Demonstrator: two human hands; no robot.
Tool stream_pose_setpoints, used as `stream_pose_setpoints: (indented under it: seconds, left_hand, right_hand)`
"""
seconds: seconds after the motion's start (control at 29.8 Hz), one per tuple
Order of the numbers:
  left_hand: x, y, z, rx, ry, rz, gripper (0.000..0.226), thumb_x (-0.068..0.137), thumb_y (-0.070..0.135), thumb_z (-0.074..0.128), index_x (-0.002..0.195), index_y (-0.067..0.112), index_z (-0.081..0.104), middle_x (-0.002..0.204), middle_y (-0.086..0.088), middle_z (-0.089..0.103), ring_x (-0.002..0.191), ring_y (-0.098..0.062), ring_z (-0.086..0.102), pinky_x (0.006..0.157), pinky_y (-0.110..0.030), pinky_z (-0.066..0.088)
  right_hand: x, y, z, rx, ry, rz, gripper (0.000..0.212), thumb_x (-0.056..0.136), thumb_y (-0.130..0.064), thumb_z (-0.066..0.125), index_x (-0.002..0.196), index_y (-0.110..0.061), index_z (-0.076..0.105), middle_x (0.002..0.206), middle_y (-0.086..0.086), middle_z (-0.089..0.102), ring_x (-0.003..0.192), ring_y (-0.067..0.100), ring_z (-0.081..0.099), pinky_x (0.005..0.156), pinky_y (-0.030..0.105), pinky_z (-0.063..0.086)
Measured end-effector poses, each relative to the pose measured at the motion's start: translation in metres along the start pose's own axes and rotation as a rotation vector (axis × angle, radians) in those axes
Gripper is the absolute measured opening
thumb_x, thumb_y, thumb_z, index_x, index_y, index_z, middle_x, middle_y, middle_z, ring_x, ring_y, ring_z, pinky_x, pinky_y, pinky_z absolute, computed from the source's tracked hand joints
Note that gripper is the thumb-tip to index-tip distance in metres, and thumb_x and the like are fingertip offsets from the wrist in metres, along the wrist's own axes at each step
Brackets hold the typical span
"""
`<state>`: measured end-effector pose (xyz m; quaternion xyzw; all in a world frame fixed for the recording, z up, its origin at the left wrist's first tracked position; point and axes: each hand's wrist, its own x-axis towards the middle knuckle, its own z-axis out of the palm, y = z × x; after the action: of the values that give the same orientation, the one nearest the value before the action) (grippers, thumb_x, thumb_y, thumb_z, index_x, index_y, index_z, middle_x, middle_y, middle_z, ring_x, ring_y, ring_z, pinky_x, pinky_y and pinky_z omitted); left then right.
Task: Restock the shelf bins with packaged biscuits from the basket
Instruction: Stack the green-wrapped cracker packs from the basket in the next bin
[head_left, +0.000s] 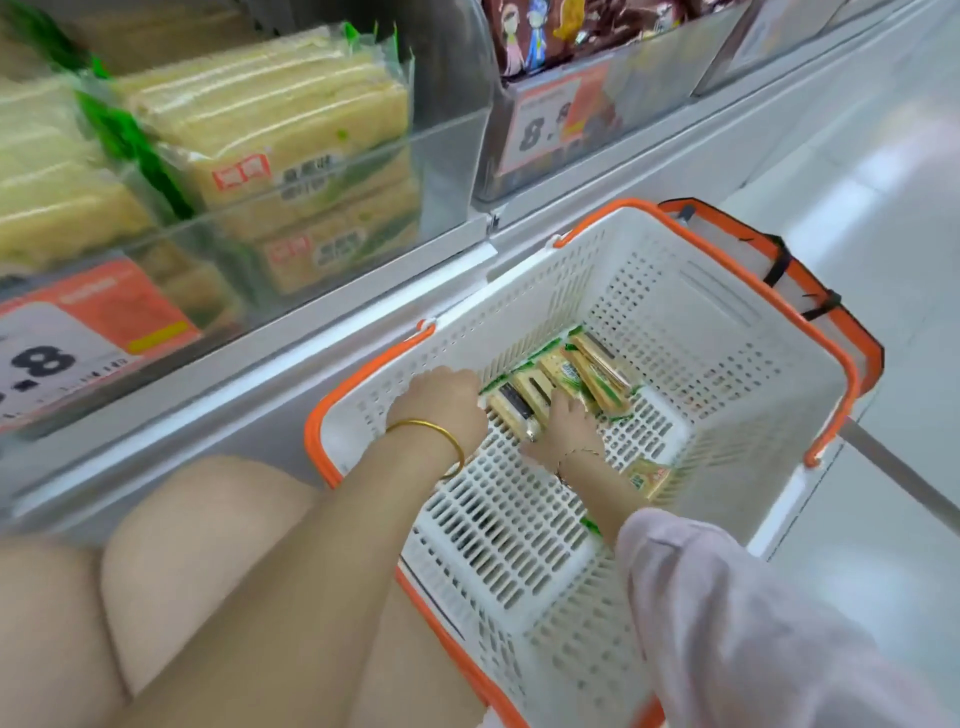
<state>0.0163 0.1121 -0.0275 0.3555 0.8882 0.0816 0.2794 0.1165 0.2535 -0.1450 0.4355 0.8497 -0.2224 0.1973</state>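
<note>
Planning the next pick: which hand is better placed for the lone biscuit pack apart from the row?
Right. The lone pack lies by the wrist of the right hand; the left hand sits across the basket, beyond the row.

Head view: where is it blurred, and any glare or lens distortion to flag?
Head view: motion blur smears the shelf bin packs and price tag at left; the basket, left hand and right hand are sharper; the wide angle bows the shelf edge; the floor at upper right is blown out.
</note>
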Motion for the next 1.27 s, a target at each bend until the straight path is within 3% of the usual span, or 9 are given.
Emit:
stream_pose_setpoints:
  seconds: [0.23,0.44,0.57,0.67,0.77,0.87,1.01,1.11,1.27]
  left_hand:
    - [0.007,-0.007,0.004,0.008,-0.142,-0.084,0.038,0.095,0.026,0.04,0.132,0.018,0.044,0.13,-0.01,0.047,0.116,-0.031,0.047,0.096,-0.044,0.044]
    - [0.004,-0.006,0.004,-0.036,-0.12,-0.077,0.037,0.095,0.026,0.04,0.13,0.017,0.046,0.129,-0.008,0.05,0.113,-0.028,0.051,0.094,-0.042,0.046]
    - [-0.001,-0.007,0.001,-0.168,-0.066,-0.081,0.03,0.094,0.025,0.041,0.12,0.014,0.052,0.118,-0.006,0.056,0.101,-0.024,0.056,0.087,-0.037,0.048]
    - [-0.006,-0.007,-0.005,-0.384,-0.033,-0.149,0.03,0.096,0.03,0.043,0.122,0.014,0.046,0.12,-0.006,0.052,0.104,-0.024,0.054,0.086,-0.032,0.043]
    - [-0.013,-0.01,-0.011,-0.685,0.006,-0.225,0.061,0.093,0.042,0.049,0.143,0.013,0.029,0.144,-0.011,0.038,0.124,-0.029,0.046,0.103,-0.041,0.04]
    - [-0.031,-0.01,-0.026,-1.017,0.053,-0.204,0.07,0.085,0.047,0.061,0.141,0.016,0.032,0.13,-0.011,0.052,0.109,-0.023,0.057,0.09,-0.039,0.052]
    - [-0.06,-0.014,-0.056,-1.178,0.026,-0.052,0.031,0.086,0.03,0.065,0.113,0.017,0.059,0.087,-0.001,0.065,0.061,-0.007,0.06,0.054,-0.02,0.053]
    - [-0.08,-0.021,-0.077,-1.234,0.108,0.033,0.014,0.088,0.019,0.063,0.102,0.018,0.062,0.083,0.0,0.065,0.055,-0.004,0.059,0.046,-0.016,0.048]
    - [-0.104,-0.025,-0.114,-1.161,0.232,0.157,0.036,0.089,0.016,0.062,0.124,0.019,0.056,0.099,0.0,0.067,0.064,-0.006,0.06,0.049,-0.019,0.047]
  right_hand:
    - [0.027,0.002,0.039,-0.31,0.099,0.014,0.111,0.071,-0.064,0.065,0.146,-0.012,0.001,0.147,0.018,0.024,0.133,0.037,0.029,0.098,0.047,0.042]
    - [0.022,-0.005,0.027,-0.298,0.158,-0.048,0.063,0.091,-0.025,0.05,0.142,-0.006,0.017,0.13,0.017,0.046,0.113,0.035,0.051,0.081,0.04,0.049]
    - [0.007,-0.015,-0.005,0.136,-0.036,0.087,0.029,0.09,-0.027,0.054,0.109,-0.01,0.039,0.081,0.003,0.051,0.069,0.02,0.054,0.053,0.03,0.044]
    - [-0.018,-0.015,-0.042,0.741,-0.311,0.121,0.029,0.088,-0.016,0.056,0.115,-0.012,0.047,0.096,0.003,0.05,0.098,0.026,0.055,0.065,0.037,0.057]
    - [-0.05,-0.009,-0.073,1.003,-0.439,-0.089,0.041,0.082,-0.007,0.057,0.121,-0.02,0.051,0.118,0.011,0.056,0.107,0.029,0.057,0.082,0.045,0.055]
    - [-0.085,-0.014,-0.106,0.946,-0.509,-0.409,0.054,0.07,-0.008,0.06,0.121,-0.023,0.056,0.104,0.003,0.063,0.089,0.018,0.062,0.078,0.038,0.052]
    - [-0.114,-0.027,-0.136,0.889,-0.422,-0.638,0.066,0.065,-0.011,0.076,0.126,-0.02,0.054,0.118,0.006,0.062,0.102,0.025,0.063,0.09,0.051,0.05]
    - [-0.127,-0.034,-0.151,1.12,-0.341,-0.668,0.079,0.053,-0.033,0.089,0.123,-0.017,0.056,0.12,0.011,0.061,0.105,0.032,0.059,0.094,0.056,0.043]
    - [-0.145,-0.052,-0.174,1.104,-0.34,-0.795,0.081,0.061,-0.05,0.082,0.126,-0.011,0.055,0.122,0.011,0.062,0.107,0.028,0.06,0.09,0.04,0.052]
